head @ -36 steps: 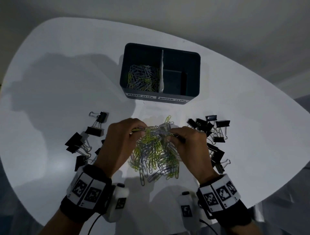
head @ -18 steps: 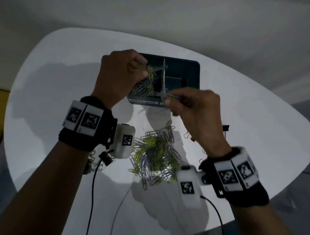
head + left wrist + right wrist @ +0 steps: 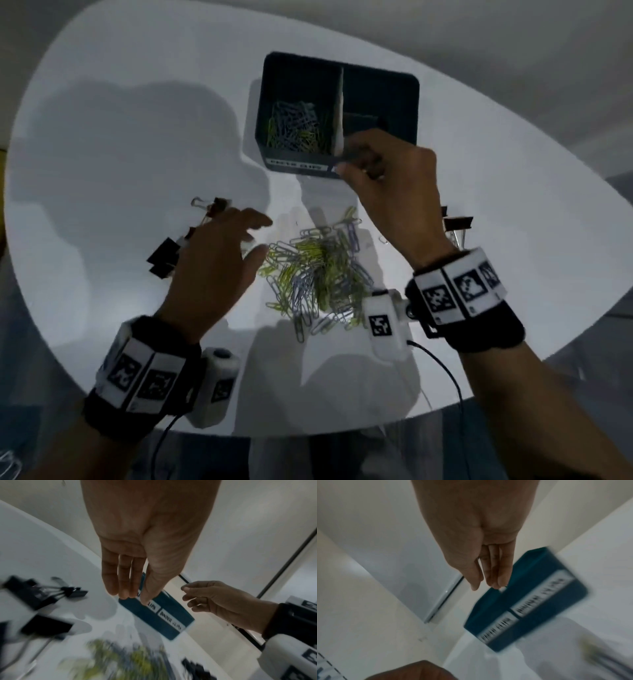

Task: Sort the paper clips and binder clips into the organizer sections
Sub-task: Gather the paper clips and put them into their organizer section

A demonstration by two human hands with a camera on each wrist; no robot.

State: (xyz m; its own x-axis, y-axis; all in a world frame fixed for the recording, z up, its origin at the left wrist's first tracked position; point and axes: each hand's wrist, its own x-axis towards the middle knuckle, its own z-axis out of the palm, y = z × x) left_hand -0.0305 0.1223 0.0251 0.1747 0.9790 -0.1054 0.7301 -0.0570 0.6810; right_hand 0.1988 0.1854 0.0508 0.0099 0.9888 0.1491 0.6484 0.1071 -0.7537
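1. The organizer (image 3: 337, 113) stands at 12 o'clock on the white surface (image 3: 120, 154). Its left section, labelled for paper clips, holds a layer of yellow-green and lilac clips (image 3: 296, 126); its right section looks dark, and no binder clip can be made out in it.
2. A large loose pile of paper clips (image 3: 317, 270) lies at the centre of the surface, so I judge this part only partly done.
3. Binder clips (image 3: 168, 257) lie at 9 o'clock, and more (image 3: 457, 224) at 3 o'clock beside the right wrist; none appears sorted yet.
4. The left hand (image 3: 219, 260) hovers at the pile's 9 o'clock edge, fingers (image 3: 123, 580) straight, loosely apart, holding nothing.
5. The right hand (image 3: 394, 181) is at the organizer's front wall by the divider, fingers (image 3: 494, 573) extended close together; no clip shows between them.
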